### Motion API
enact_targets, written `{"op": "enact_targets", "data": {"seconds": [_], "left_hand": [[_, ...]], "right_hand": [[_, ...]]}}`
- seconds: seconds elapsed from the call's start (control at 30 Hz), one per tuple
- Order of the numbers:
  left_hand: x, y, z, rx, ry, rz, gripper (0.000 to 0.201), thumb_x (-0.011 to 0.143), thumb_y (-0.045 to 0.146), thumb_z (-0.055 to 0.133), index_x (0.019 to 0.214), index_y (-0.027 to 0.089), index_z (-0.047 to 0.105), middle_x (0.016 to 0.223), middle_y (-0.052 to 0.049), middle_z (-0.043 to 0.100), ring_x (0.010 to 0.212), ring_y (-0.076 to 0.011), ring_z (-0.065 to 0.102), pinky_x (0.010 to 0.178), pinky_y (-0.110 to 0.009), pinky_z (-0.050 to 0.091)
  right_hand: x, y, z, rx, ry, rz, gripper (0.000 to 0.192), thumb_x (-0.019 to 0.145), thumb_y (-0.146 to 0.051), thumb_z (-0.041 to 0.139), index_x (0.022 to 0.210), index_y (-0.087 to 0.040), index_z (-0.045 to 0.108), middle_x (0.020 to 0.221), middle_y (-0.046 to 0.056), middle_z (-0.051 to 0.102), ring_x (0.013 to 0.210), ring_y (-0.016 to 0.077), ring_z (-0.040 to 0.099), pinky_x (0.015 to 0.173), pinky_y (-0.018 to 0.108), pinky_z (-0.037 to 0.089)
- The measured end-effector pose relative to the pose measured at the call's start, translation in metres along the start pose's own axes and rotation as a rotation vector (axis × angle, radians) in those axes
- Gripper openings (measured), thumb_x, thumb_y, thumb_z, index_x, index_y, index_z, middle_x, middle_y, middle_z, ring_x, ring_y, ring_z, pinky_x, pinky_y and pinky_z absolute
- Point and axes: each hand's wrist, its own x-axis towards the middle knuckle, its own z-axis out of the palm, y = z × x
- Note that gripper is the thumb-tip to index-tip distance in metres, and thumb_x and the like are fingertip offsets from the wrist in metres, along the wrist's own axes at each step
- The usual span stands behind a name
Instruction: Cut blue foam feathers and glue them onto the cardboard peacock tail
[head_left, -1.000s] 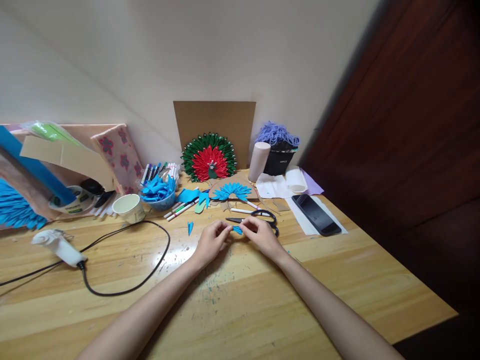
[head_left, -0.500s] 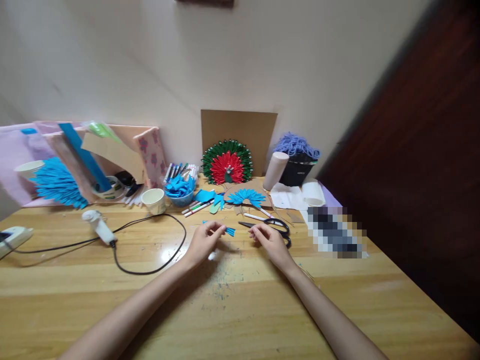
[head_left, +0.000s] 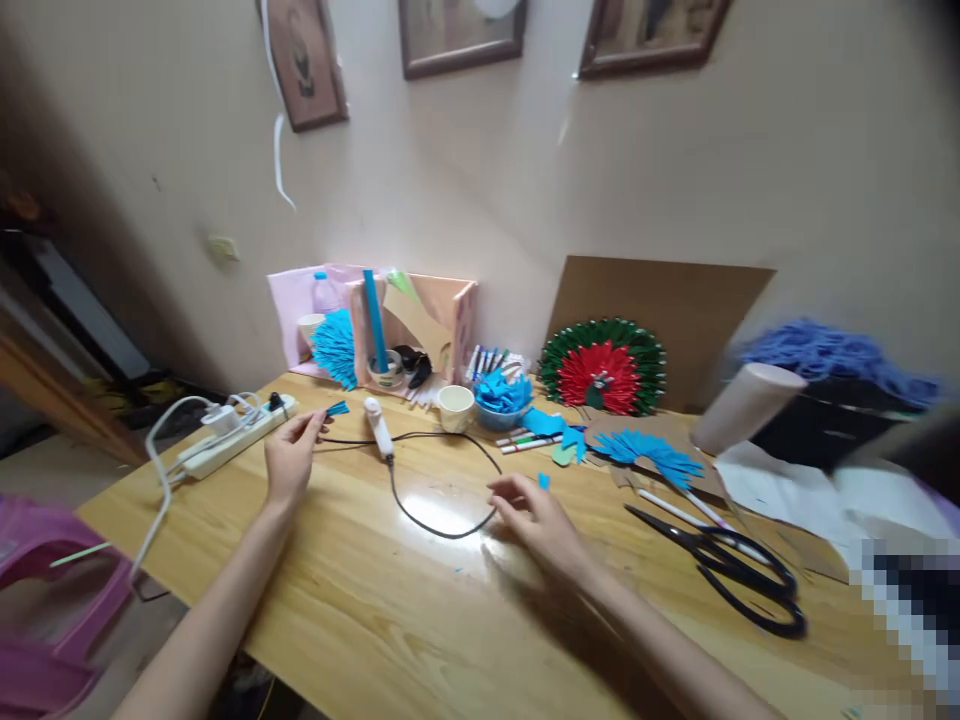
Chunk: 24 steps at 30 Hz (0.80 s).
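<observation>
My left hand is out over the far left part of the wooden table, thumb and fingertips pinching 1 small blue folded piece, which pokes out past them towards the right. Just beyond that pinch, on its left, lies the white power strip; to its right the white glue gun rests on the tabletop, its black cord curving round in a loop. My right hand is at the right edge of this loop, fingers loosely bent and parted from the thumb, with nothing gripped that I can see; whether they touch the cord I cannot tell. Just beyond it lies 1 loose blue scrap. Farther back, the bowl is heaped with blue pieces, beside a pale cup. Black-handled scissors lie to the right of my right hand.
</observation>
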Motion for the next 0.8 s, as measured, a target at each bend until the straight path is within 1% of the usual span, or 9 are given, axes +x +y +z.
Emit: {"op": "enact_targets", "data": {"seconds": [0.07, 0.13, 0.23, 0.27, 0.33, 0.4, 0.53, 0.67, 0.8], "left_hand": [[0.015, -0.020, -0.006, 0.014, 0.064, -0.080, 0.037, 0.065, 0.046, 0.060, 0.076, 0.011, 0.067, 0.072, -0.008, 0.068, 0.064, -0.0152, 0.058, 0.055, -0.023, 0.043], [0.020, -0.038, -0.007, 0.017, 0.057, -0.185, 0.038, 0.063, 0.046, 0.062, 0.076, 0.010, 0.067, 0.072, -0.009, 0.069, 0.065, -0.0164, 0.060, 0.053, -0.022, 0.043], [0.017, -0.057, -0.007, 0.001, 0.034, -0.227, 0.039, 0.063, 0.045, 0.063, 0.080, 0.010, 0.068, 0.078, -0.011, 0.070, 0.073, -0.0194, 0.064, 0.053, -0.022, 0.045], [0.015, -0.060, -0.008, -0.018, 0.024, -0.240, 0.039, 0.064, 0.045, 0.063, 0.081, 0.010, 0.068, 0.080, -0.012, 0.070, 0.075, -0.0199, 0.064, 0.054, -0.022, 0.045], [0.013, -0.064, -0.008, -0.057, -0.027, -0.281, 0.039, 0.065, 0.045, 0.062, 0.081, 0.010, 0.068, 0.081, -0.012, 0.070, 0.075, -0.0205, 0.066, 0.054, -0.022, 0.047], [0.013, -0.066, -0.009, -0.067, -0.062, -0.300, 0.037, 0.065, 0.044, 0.062, 0.079, 0.010, 0.068, 0.078, -0.012, 0.070, 0.073, -0.0205, 0.066, 0.054, -0.023, 0.047], [0.012, -0.066, -0.009, -0.071, -0.100, -0.309, 0.034, 0.066, 0.043, 0.062, 0.076, 0.010, 0.068, 0.078, -0.011, 0.070, 0.075, -0.0203, 0.066, 0.055, -0.023, 0.048], [0.007, -0.064, -0.004, -0.068, -0.147, -0.325, 0.032, 0.067, 0.041, 0.063, 0.075, 0.011, 0.068, 0.075, -0.010, 0.070, 0.071, -0.0197, 0.066, 0.053, -0.023, 0.048], [0.000, -0.061, 0.000, -0.056, -0.195, -0.347, 0.028, 0.066, 0.038, 0.064, 0.073, 0.011, 0.068, 0.069, -0.008, 0.070, 0.066, -0.0187, 0.066, 0.052, -0.023, 0.047]], "right_hand": [[0.041, -0.012, 0.042, -0.064, -0.058, -0.068, 0.030, 0.078, -0.034, 0.054, 0.103, -0.017, 0.054, 0.092, 0.007, 0.060, 0.082, 0.0182, 0.057, 0.074, 0.031, 0.047], [0.081, -0.022, 0.084, -0.162, -0.022, -0.134, 0.039, 0.073, -0.033, 0.060, 0.106, -0.016, 0.052, 0.102, 0.010, 0.057, 0.095, 0.0221, 0.053, 0.084, 0.035, 0.043], [0.130, -0.027, 0.135, -0.272, 0.039, -0.092, 0.048, 0.069, -0.034, 0.063, 0.109, -0.011, 0.050, 0.105, 0.016, 0.055, 0.102, 0.0275, 0.049, 0.088, 0.039, 0.037], [0.142, -0.026, 0.148, -0.283, 0.045, -0.080, 0.044, 0.068, -0.033, 0.064, 0.104, -0.011, 0.052, 0.102, 0.016, 0.057, 0.100, 0.0277, 0.050, 0.087, 0.038, 0.037], [0.158, -0.022, 0.163, -0.264, 0.047, -0.057, 0.028, 0.070, -0.029, 0.061, 0.092, -0.013, 0.056, 0.093, 0.013, 0.060, 0.091, 0.0255, 0.053, 0.081, 0.035, 0.038], [0.164, -0.017, 0.167, -0.237, 0.041, -0.043, 0.016, 0.075, -0.026, 0.054, 0.085, -0.015, 0.058, 0.085, 0.010, 0.062, 0.083, 0.0229, 0.055, 0.074, 0.032, 0.039], [0.147, -0.009, 0.147, -0.088, 0.065, -0.045, 0.028, 0.083, -0.035, 0.041, 0.094, -0.015, 0.058, 0.084, 0.006, 0.062, 0.076, 0.0203, 0.056, 0.067, 0.029, 0.040], [0.113, -0.002, 0.121, 0.099, 0.053, -0.059, 0.037, 0.082, -0.045, 0.044, 0.096, -0.014, 0.060, 0.081, 0.005, 0.061, 0.073, 0.0189, 0.055, 0.067, 0.028, 0.041], [0.091, 0.004, 0.116, 0.165, -0.037, -0.027, 0.037, 0.081, -0.046, 0.046, 0.089, -0.013, 0.060, 0.072, 0.004, 0.059, 0.064, 0.0168, 0.053, 0.060, 0.027, 0.041]]}}
